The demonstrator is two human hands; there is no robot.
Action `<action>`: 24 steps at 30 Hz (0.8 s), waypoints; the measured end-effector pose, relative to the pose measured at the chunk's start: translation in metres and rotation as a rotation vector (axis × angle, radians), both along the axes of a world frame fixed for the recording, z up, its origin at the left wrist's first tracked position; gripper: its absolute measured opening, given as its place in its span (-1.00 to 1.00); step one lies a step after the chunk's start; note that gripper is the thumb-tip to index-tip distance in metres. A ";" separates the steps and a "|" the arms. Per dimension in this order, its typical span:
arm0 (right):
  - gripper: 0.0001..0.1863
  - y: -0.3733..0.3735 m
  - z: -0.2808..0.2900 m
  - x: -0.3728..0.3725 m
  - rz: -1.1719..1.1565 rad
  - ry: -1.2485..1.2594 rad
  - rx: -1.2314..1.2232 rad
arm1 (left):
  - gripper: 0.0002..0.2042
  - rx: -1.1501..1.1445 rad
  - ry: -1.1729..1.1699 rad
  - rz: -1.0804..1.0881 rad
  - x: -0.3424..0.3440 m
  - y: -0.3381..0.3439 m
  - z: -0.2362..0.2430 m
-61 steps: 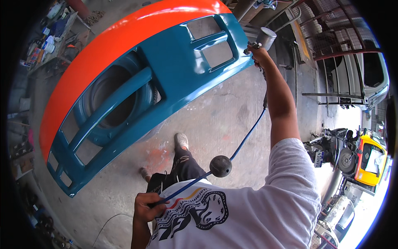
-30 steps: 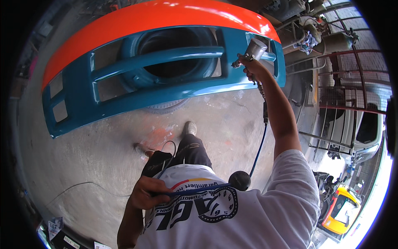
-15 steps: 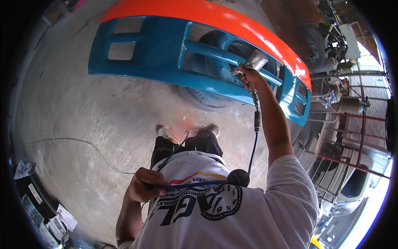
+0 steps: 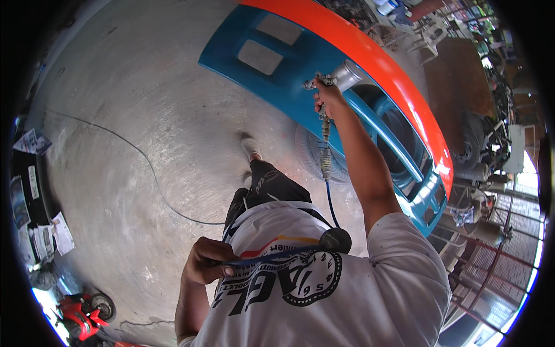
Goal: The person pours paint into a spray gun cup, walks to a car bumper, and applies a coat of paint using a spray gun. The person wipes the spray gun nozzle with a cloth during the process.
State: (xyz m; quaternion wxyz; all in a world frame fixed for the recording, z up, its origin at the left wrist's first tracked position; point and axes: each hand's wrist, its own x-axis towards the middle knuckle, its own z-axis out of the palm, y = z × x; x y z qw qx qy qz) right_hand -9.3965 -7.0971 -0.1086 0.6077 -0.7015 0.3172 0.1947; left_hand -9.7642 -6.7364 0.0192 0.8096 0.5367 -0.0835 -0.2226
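My right hand (image 4: 327, 97) is closed around a spray gun (image 4: 348, 75) with a silver cup, held out over the blue lower part of a large vehicle bumper (image 4: 300, 63). The bumper's upper band is glossy orange. From the gun's handle a coupling leads down to a blue air hose (image 4: 331, 202). The hose passes by a dark round object (image 4: 335, 240) at my chest and runs across my shirt. Closed on the hose at my waist is my left hand (image 4: 211, 260). The gun's nozzle points left; no spray can be made out.
A tire (image 4: 312, 150) lies beneath the bumper. Along the concrete floor (image 4: 115, 173) on the left trails a thin hose (image 4: 153, 168). Papers (image 4: 43, 246) lie on a dark surface at the left edge, near a red motorcycle (image 4: 84, 318). A metal rack (image 4: 491, 254) stands right.
My body and view have turned left, so the bumper appears farther right and slanted. My feet have stepped leftward. The gun has moved along the bumper toward its left end. Both hands keep their hold.
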 end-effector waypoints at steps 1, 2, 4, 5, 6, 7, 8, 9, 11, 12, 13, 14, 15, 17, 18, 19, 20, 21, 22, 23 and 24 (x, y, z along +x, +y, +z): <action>-0.64 0.023 -0.001 0.012 0.013 -0.011 0.007 | -0.74 0.015 0.000 0.018 -0.002 0.006 0.000; -0.63 0.046 -0.001 0.025 0.026 -0.022 0.015 | -0.74 0.013 0.009 0.059 -0.004 0.012 0.000; -0.62 0.091 -0.005 0.050 0.048 -0.033 0.040 | -0.74 0.010 0.027 0.141 -0.006 0.021 0.002; -0.62 0.112 -0.007 0.064 0.054 -0.033 0.056 | -0.74 0.010 0.037 0.183 -0.006 0.025 0.002; -0.61 0.133 -0.011 0.078 0.060 -0.029 0.074 | -0.74 0.013 0.049 0.224 -0.006 0.030 0.001; -0.61 0.153 -0.017 0.093 0.067 -0.036 0.083 | -0.74 0.013 0.061 0.264 -0.004 0.036 0.001; -0.60 0.173 -0.023 0.109 0.072 -0.043 0.093 | -0.74 0.022 0.058 0.291 0.000 0.043 0.000; -0.60 0.195 -0.029 0.125 0.079 -0.047 0.104 | -0.74 0.032 0.057 0.319 0.004 0.050 0.001; -0.60 0.233 -0.040 0.156 0.110 -0.050 0.099 | -0.75 0.040 0.071 0.374 0.013 0.062 0.003; -0.60 0.252 -0.042 0.170 0.127 -0.051 0.098 | -0.75 0.038 0.086 0.405 0.016 0.066 0.005; -0.61 0.269 -0.044 0.184 0.126 -0.046 0.105 | -0.75 0.035 0.101 0.432 0.020 0.070 0.008; -0.62 0.288 -0.041 0.198 0.122 -0.045 0.113 | -0.76 0.040 0.119 0.439 0.027 0.076 0.009; -0.64 0.306 -0.039 0.210 0.116 -0.043 0.122 | -0.76 0.045 0.136 0.442 0.033 0.082 0.010; -0.66 0.334 -0.037 0.230 0.112 -0.066 0.198 | -0.78 0.060 0.148 0.442 0.046 0.092 0.013; -0.67 0.340 -0.039 0.238 0.105 -0.076 0.230 | -0.78 0.049 0.147 0.439 0.050 0.092 0.012; -0.68 0.344 -0.040 0.245 0.063 -0.075 0.287 | -0.78 0.039 0.146 0.432 0.053 0.092 0.010; -0.68 0.345 -0.042 0.248 0.061 -0.065 0.280 | -0.78 0.028 0.143 0.420 0.055 0.093 0.009; -0.67 0.343 -0.044 0.249 0.055 -0.053 0.268 | -0.77 0.045 0.159 0.416 0.055 0.093 0.008; -0.66 0.337 -0.046 0.246 0.044 -0.043 0.257 | -0.76 0.063 0.174 0.407 0.054 0.093 0.009; -0.66 0.328 -0.049 0.239 0.051 -0.037 0.217 | -0.74 0.082 0.187 0.393 0.052 0.092 0.009; -0.65 0.318 -0.048 0.228 0.064 -0.033 0.173 | -0.75 0.052 0.155 0.391 0.051 0.089 0.010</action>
